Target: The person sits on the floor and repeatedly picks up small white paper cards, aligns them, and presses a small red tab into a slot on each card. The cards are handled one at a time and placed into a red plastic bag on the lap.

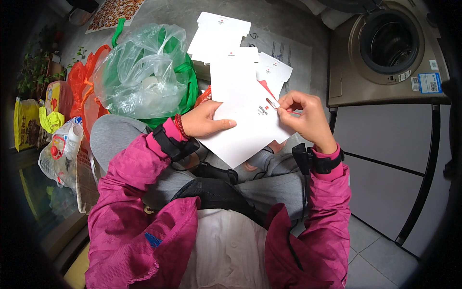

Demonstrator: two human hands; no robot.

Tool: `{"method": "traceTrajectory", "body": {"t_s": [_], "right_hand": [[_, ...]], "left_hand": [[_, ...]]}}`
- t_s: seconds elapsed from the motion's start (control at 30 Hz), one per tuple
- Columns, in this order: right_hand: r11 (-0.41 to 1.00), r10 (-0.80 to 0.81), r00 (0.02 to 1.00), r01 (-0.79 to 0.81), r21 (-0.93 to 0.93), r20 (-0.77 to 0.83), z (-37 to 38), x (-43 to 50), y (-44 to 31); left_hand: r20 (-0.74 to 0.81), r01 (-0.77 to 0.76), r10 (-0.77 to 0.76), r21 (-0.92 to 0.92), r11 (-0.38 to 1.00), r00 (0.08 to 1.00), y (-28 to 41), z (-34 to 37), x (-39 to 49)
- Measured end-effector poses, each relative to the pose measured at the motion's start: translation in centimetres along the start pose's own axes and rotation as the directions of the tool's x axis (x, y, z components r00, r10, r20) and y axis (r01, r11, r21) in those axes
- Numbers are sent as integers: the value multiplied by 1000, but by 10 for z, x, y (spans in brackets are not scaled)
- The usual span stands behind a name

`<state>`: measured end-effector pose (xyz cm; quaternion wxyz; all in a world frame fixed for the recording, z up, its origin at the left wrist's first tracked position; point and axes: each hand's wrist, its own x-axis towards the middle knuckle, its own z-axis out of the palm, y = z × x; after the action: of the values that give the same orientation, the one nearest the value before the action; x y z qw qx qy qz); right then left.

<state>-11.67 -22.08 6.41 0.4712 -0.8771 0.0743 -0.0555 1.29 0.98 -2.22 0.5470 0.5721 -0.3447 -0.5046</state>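
My left hand (pixel 207 121) holds a flat white card (pixel 238 133) by its left side, thumb on top. The card is tilted and bears a small logo and print near a hang slot. At that slot my right hand (pixel 303 115) pinches a narrow red ribbon (pixel 267 89) between thumb and fingertips. Whether the ribbon passes through the slot is hidden by the fingers. Beyond the held card lie more white printed cards: an upright one (pixel 231 77), a slanted one (pixel 278 70) to its right, and a stack (pixel 218 36) further back.
A clear plastic bag (pixel 144 76) bulges over a green bag (pixel 187 72) at the left. Red plastic bags (pixel 77 86) and a bag of bottles (pixel 65 151) stand further left. A printed translucent sheet (pixel 297 61) lies behind the cards. At right is an open front-loading washing machine (pixel 339 68) above grey drawers (pixel 382 137).
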Motion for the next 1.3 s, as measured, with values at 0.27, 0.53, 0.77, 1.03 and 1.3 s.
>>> {"method": "traceTrajectory", "body": {"t_s": [0.27, 0.53, 0.77, 1.03, 1.3], "right_hand": [[961, -142, 988, 124, -249, -53, 10, 0, 0], [933, -217, 958, 147, -329, -187, 27, 1, 7], [985, -147, 986, 138, -103, -78, 15, 4, 10], [920, 76, 958, -174, 351, 275, -5, 3, 7], [842, 84, 961, -209, 498, 262, -16, 5, 14]], "left_hand": [[21, 16, -17, 22, 1000, 1000, 0, -1, -1], [-8, -18, 19, 108, 994, 1000, 2, -1, -2], [26, 35, -36, 37, 999, 999, 5, -1, -4], [95, 4, -8, 37, 999, 995, 8, -2, -5], [101, -21, 14, 75, 997, 995, 8, -6, -5]]}}
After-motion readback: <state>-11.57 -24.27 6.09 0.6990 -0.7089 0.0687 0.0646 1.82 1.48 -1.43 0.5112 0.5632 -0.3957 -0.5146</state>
